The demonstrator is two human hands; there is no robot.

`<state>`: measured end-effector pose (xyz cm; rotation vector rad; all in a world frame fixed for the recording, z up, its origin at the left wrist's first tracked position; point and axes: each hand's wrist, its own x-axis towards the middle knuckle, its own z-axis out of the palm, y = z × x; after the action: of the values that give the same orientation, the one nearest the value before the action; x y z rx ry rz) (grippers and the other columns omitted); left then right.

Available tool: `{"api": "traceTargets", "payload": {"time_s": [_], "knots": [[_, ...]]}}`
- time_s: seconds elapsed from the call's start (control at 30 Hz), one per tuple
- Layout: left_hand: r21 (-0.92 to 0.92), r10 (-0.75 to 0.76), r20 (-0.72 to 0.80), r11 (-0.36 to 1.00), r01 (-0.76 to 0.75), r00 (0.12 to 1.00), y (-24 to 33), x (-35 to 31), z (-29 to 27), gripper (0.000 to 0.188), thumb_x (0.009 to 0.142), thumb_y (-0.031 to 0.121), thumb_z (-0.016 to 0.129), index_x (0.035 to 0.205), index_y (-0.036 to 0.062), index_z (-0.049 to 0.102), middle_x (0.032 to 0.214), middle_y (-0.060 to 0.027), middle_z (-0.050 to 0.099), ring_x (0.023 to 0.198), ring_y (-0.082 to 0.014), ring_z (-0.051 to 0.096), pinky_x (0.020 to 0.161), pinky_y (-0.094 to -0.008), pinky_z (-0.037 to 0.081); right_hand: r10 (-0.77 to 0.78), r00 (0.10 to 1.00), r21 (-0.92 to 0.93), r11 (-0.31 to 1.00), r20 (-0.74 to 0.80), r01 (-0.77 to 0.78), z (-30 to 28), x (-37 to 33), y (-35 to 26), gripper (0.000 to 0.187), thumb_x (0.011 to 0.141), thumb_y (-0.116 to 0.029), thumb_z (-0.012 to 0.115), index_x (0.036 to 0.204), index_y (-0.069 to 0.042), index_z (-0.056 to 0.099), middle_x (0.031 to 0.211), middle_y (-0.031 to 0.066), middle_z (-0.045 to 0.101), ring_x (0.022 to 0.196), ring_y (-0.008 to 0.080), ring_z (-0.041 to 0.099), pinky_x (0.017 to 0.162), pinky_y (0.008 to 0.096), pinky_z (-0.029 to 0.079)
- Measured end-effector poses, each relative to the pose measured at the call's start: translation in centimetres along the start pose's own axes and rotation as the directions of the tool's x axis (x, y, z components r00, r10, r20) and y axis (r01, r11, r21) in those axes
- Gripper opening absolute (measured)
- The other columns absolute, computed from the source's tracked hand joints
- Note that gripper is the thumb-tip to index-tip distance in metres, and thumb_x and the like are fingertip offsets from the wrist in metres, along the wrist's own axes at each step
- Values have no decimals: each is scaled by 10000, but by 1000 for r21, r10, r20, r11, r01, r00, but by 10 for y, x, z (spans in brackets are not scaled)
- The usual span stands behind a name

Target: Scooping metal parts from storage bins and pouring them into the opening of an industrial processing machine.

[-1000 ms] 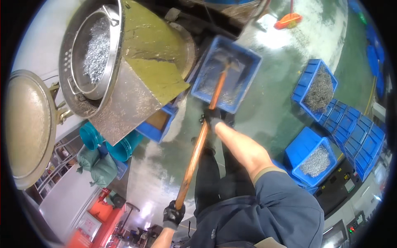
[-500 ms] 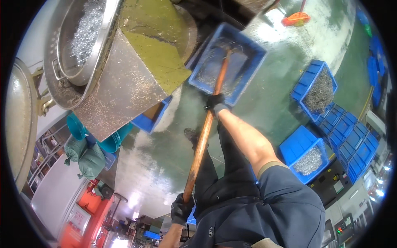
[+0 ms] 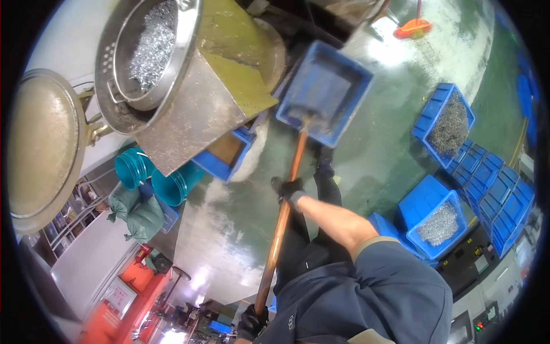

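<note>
Both my gloved hands grip the wooden handle of a long shovel. My left hand is closed round the lower end of the handle, close to my body. Farther up the shaft, my right hand wraps round it, with the arm stretched forward. The shovel's head rests inside a blue plastic bin on the floor, at its near side. That head is blurred, so its outline is hard to make out. Dark, wet-looking residue shows on the bin's bottom.
At left stand a steel bowl machine with silvery pieces inside, its round lid and a metal chute. Teal buckets and green sacks sit below. Blue crates of metal pieces line the right; an orange dustpan lies beyond.
My hands have drawn the shovel back toward me, its head moving from the bin's far part to its near side. The loose grey material seen in the bin earlier no longer shows.
</note>
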<state>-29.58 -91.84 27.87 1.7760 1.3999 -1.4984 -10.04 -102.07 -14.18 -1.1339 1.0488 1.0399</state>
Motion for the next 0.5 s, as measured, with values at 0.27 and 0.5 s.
{"api": "traceTargets", "payload": {"time_s": [0.27,0.5], "knots": [[193,134,-63,974,-120,989,11,18,4,354,876,402,598,977,67,646,833,-246,671,852,-426,664,711,-481,523,326,930,393,843,172,-368,-35,-24,-79,323,935,-408,555,839,-100,556,751,49,589,724,222,629,534,450,512],[427,329,-71,863,-270,942,-10,45,-10,335,863,416,611,922,89,651,775,-214,675,761,-420,665,665,-491,530,11,997,70,998,-81,-6,-28,-19,-73,199,937,-142,573,1083,-100,444,716,104,549,559,254,615,426,369,502]]}}
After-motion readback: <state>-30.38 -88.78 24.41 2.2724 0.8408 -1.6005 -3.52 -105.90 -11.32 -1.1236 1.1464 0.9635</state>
